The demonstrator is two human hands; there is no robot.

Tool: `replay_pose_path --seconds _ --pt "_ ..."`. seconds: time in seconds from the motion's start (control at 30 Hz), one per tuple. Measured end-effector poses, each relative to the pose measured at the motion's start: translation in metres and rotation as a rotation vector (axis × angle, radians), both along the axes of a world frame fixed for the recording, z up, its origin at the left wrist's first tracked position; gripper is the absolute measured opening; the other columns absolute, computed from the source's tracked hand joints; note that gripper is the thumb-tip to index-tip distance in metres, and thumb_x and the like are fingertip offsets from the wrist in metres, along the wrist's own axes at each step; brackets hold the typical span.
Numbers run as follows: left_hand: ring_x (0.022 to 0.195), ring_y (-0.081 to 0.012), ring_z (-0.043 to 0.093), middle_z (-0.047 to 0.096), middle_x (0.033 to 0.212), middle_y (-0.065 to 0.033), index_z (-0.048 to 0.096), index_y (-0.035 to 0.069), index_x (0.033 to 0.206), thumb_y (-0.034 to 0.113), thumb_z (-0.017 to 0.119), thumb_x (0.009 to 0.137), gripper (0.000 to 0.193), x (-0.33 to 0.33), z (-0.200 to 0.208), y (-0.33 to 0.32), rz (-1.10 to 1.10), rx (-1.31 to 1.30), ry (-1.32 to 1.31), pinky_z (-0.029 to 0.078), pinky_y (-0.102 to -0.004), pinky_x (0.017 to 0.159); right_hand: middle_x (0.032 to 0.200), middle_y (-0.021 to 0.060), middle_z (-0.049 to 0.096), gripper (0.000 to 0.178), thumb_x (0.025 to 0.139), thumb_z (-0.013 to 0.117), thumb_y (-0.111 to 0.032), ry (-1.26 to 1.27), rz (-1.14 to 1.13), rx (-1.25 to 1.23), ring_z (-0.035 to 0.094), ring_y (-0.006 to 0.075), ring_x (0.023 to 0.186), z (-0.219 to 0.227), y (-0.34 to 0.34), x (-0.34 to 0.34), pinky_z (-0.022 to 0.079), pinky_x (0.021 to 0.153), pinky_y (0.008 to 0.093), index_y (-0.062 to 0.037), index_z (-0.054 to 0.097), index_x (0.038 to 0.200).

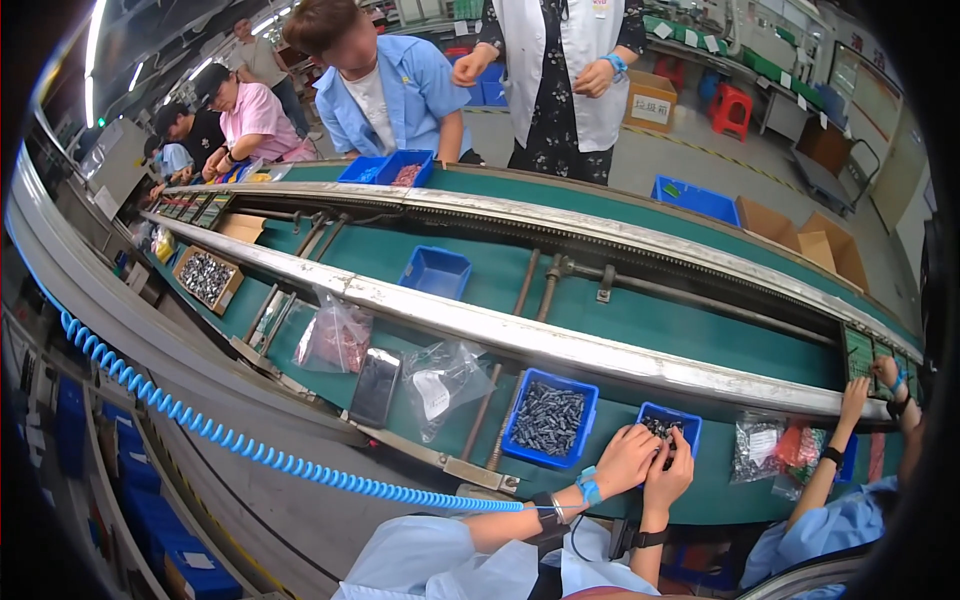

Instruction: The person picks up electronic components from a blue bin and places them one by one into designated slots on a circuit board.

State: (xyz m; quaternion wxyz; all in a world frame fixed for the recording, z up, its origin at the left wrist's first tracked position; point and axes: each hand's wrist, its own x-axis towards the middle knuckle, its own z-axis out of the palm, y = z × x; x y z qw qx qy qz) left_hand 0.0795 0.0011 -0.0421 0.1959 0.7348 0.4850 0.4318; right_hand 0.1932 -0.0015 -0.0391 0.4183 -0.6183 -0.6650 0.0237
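Blue small bin [686,424] of dark parts: left hand [627,458] and right hand [668,471] reached in together; finger closure indiscernible.

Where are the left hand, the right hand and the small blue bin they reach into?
left hand [625,458], head view, back of the hand
right hand [668,472], head view, back of the hand
small blue bin [688,425], head view, far right rim

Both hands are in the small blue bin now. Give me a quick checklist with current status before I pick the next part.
1. Left hand at the small blue bin: ok.
2. Right hand at the same bin: ok.
3. Part held in the fingers: cannot tell, hidden.
4. Small bin has dark parts: ok.
5. Larger blue bin beside it stocked with dark parts: ok.
6. Coiled blue cord clear of both bins: ok.
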Motion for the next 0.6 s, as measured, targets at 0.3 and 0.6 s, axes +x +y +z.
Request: replay_pose_path --seconds 0.3,0.6 --pt "0.097 -0.0266 0.055 0.061 0.091 -0.0097 0.063 0.003 0.097 0.011 0.057 0.082 0.017 -0.0016 -0.0001 0.0021 0.012 0.014 -0.026 0.042 -0.0416 0.092 0.088 0.0105 0.065 0.023 0.088 0.062 -0.008 0.017 -0.007 -0.029 0.059 0.0269 0.07 0.0054 -0.0005 -0.0047 0.047 0.066 0.0387 -0.0039 0.065 0.111" --pt "0.094 -0.0262 0.054 0.06 0.089 -0.0081 0.063 0.004 0.091 0.01 0.059 0.084 0.01 0.0001 -0.002 0.0017 0.004 0.033 -0.032 0.042 -0.0408 0.092 0.093 0.0127 0.063 0.023 0.09 0.061 -0.005 0.042 0.011 0.045 0.059 0.0235 0.069 0.0018 0.0017 -0.0023 0.048 0.062 0.0351 0.0009 0.062 0.112"
